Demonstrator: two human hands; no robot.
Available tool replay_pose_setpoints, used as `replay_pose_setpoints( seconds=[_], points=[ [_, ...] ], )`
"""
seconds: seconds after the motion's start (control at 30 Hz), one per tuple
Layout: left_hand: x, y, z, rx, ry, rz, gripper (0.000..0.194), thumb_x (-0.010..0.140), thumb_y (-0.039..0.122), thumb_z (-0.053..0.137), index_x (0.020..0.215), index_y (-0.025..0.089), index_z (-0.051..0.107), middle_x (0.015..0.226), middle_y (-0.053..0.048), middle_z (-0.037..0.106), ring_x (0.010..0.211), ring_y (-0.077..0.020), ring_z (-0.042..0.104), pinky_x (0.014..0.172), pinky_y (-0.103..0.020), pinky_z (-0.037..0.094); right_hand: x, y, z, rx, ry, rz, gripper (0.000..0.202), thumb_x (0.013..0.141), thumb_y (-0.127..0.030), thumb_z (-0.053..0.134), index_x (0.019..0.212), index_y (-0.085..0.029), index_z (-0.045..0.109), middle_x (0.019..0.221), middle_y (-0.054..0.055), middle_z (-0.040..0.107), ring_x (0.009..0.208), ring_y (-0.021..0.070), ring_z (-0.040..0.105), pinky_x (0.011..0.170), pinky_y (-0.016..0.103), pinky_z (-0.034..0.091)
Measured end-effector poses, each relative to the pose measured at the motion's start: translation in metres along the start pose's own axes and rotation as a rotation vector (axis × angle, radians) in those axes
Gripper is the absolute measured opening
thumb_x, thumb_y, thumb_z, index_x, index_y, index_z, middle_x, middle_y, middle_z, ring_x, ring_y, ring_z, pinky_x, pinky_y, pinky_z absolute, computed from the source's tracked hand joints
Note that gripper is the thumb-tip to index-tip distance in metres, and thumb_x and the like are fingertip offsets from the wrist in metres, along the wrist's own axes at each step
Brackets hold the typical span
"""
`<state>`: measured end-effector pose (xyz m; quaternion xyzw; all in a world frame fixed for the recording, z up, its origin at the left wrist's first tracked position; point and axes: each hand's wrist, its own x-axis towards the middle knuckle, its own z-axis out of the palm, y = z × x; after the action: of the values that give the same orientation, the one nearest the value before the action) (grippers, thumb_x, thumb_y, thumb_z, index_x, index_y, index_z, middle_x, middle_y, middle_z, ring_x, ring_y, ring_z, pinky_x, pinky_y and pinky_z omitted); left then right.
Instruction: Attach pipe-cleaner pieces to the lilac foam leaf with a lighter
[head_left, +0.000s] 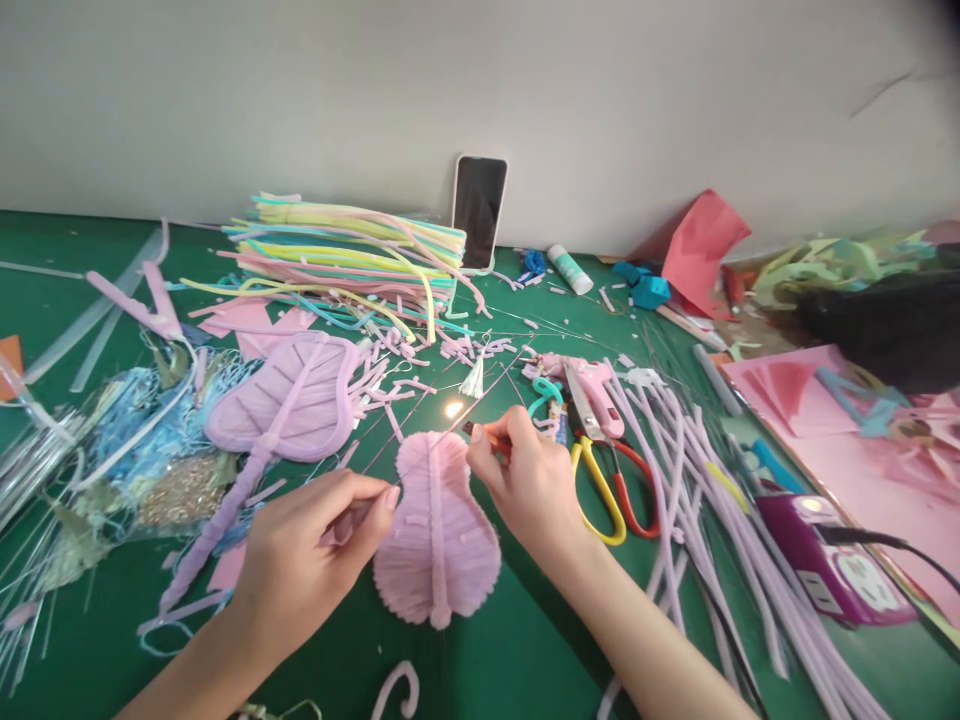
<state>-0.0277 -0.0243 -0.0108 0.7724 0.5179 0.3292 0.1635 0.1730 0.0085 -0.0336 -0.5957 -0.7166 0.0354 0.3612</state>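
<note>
The step looks like flame work: the right hand (pixel 529 485) grips a lit lighter (pixel 496 438) by the top edge of the fan (pixel 469 540), flat on the bench (pixel 540 640); the left hand (pixel 319 545) pinches shut (on what, I cannot tell); moving calls for care near fuzz

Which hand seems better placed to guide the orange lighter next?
Probably the right hand: it grips the lighter, a small flame at its tip. The left hand is pinched beside the lilac fuzzy, ribbed piece; whether it holds anything is unclear.

Forearms (pixel 630 630) cut @ btm, black item (pixel 885 325) @ R edge; L hand (pixel 300 550): palm hidden.
</note>
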Motion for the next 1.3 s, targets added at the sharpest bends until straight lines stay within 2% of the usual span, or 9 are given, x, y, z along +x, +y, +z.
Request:
replay_pose_setpoints(
  seconds=[0.43, 0.73, 0.97, 1.13, 1.3],
  points=[
    [0.002, 0.0, 0.0, 0.001, 0.038, 0.032, 0.019, 0.088, 0.023, 0.055, 0.071, 0.019, 0.059, 0.051, 0.007, 0.052, 0.044, -0.0063, 0.045, 0.046, -0.02, 0.036, -0.006, -0.007, 0.0, 0.005, 0.013, -0.028, 0.018, 0.088, -0.027, 0.046, 0.072, -0.022, 0.041, 0.051, -0.005, 0.055, 0.042, 0.0092, 0.053, 0.042, 0.018, 0.034],
    [0.003, 0.0, 0.0, -0.001, 0.047, 0.029, 0.021, 0.088, 0.023, 0.055, 0.067, 0.019, 0.057, 0.048, 0.007, 0.049, 0.044, -0.0065, 0.043, 0.046, -0.02, 0.035, -0.01, -0.011, 0.001, 0.019, -0.026, -0.063, 0.017, 0.087, -0.025, 0.047, 0.071, -0.022, 0.041, 0.052, -0.005, 0.053, 0.042, 0.0089, 0.052, 0.041, 0.019, 0.033],
    [0.004, 0.0, 0.0, 0.037, 0.072, 0.051, 0.027, 0.088, 0.024, 0.055, 0.062, 0.018, 0.056, 0.046, 0.007, 0.044, 0.042, -0.0059, 0.039, 0.044, -0.02, 0.032, -0.01, -0.007, 0.003, 0.001, -0.032, -0.025, 0.018, 0.088, -0.027, 0.046, 0.071, -0.022, 0.042, 0.054, -0.004, 0.059, 0.045, 0.0104, 0.056, 0.042, 0.02, 0.034],
    [0.003, 0.0, -0.001, 0.034, 0.058, -0.002, 0.032, 0.089, 0.031, 0.052, 0.06, 0.019, 0.06, 0.046, 0.005, 0.051, 0.042, -0.0074, 0.045, 0.043, -0.02, 0.036, -0.007, -0.003, 0.004, -0.032, -0.021, -0.002, 0.018, 0.088, -0.029, 0.047, 0.072, -0.022, 0.043, 0.054, -0.003, 0.06, 0.045, 0.0115, 0.058, 0.041, 0.02, 0.034],
    [0.003, 0.001, -0.001, 0.019, 0.033, -0.042, 0.039, 0.09, 0.03, 0.051, 0.053, 0.019, 0.055, 0.046, 0.005, 0.053, 0.043, -0.0078, 0.05, 0.044, -0.019, 0.039, -0.008, -0.003, 0.004, -0.043, -0.003, -0.014, 0.018, 0.088, -0.029, 0.047, 0.072, -0.022, 0.041, 0.052, -0.004, 0.059, 0.042, 0.011, 0.056, 0.04, 0.02, 0.033]
  ],
)
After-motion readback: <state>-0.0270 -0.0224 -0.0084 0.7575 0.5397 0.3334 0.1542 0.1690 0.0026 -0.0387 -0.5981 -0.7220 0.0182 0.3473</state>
